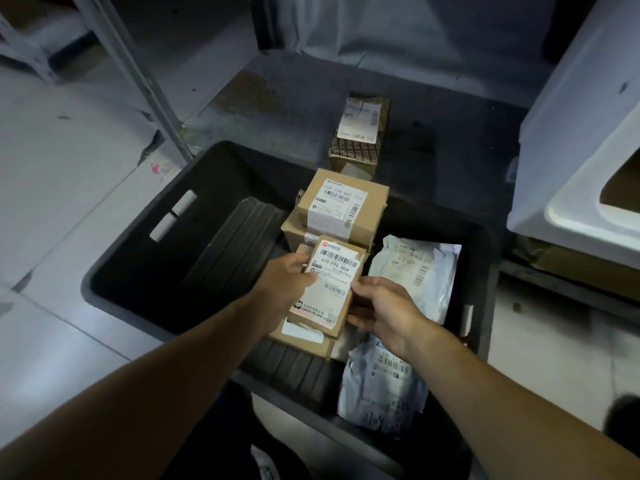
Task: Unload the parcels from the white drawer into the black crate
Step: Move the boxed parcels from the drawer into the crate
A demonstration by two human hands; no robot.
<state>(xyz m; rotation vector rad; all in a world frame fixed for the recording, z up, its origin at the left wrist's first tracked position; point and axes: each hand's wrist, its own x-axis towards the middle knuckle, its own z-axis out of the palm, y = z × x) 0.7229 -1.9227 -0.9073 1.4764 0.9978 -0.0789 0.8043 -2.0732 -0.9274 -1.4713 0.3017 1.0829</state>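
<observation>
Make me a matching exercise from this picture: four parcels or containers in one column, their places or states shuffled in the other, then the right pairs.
Things:
1. Small brown cardboard box with a white label
2. Brown printed cardboard box with a pale label
3. Silvery grey plastic mailer bag
4. White plastic drawer

Places or states:
A. On the dark floor beyond the black plastic crate
B. Held by the left hand and right hand
C. To the crate's right
D. Lying in the crate's right side

Pairs: 1-B, 2-A, 3-D, 4-C
</observation>
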